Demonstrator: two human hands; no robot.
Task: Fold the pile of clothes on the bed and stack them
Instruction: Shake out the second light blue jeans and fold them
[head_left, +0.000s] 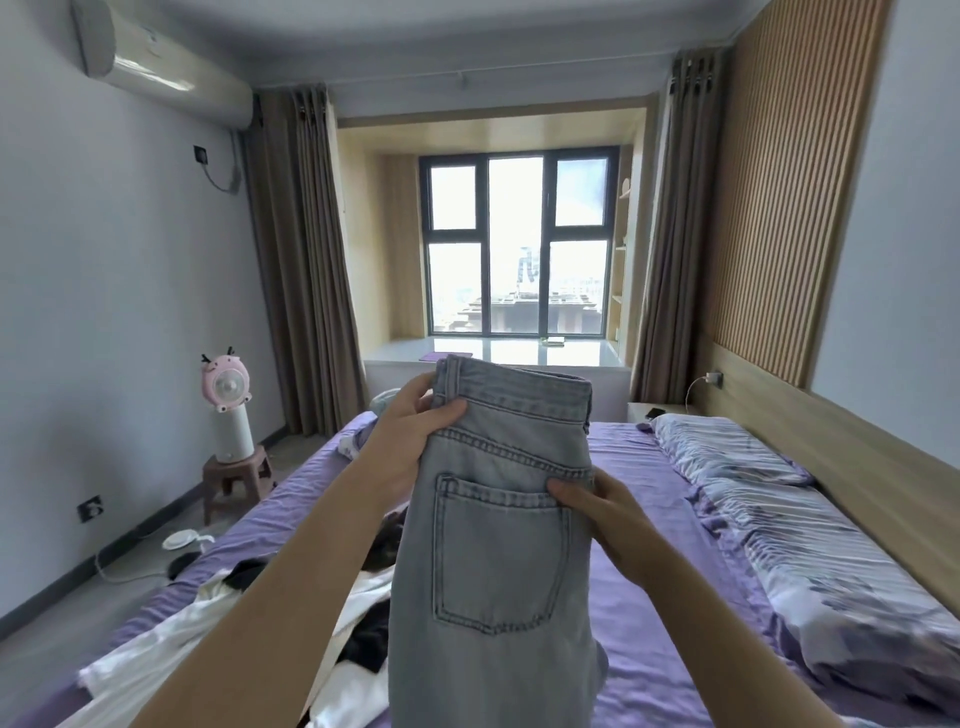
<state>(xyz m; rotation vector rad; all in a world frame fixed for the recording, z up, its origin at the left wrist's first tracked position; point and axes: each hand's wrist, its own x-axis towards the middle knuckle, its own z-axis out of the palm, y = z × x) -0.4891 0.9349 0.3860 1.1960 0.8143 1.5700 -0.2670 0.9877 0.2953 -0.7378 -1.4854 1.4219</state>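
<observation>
A pair of light blue jeans (498, 561) hangs in front of me above the bed (649, 571), folded lengthwise with a back pocket facing me. My left hand (410, 431) grips the waistband's left edge near the top. My right hand (602, 514) pinches the right edge lower down, thumb on the pocket's upper corner. A loose pile of white and black clothes (291, 623) lies on the purple sheet at the lower left, partly hidden by my left arm and the jeans.
Two patterned pillows (810, 561) line the bed's right side under a wooden headboard. A pink fan (227, 410) stands on a small stool by the left wall. A nightstand (655, 410) sits beyond the bed, and a window bay lies straight ahead.
</observation>
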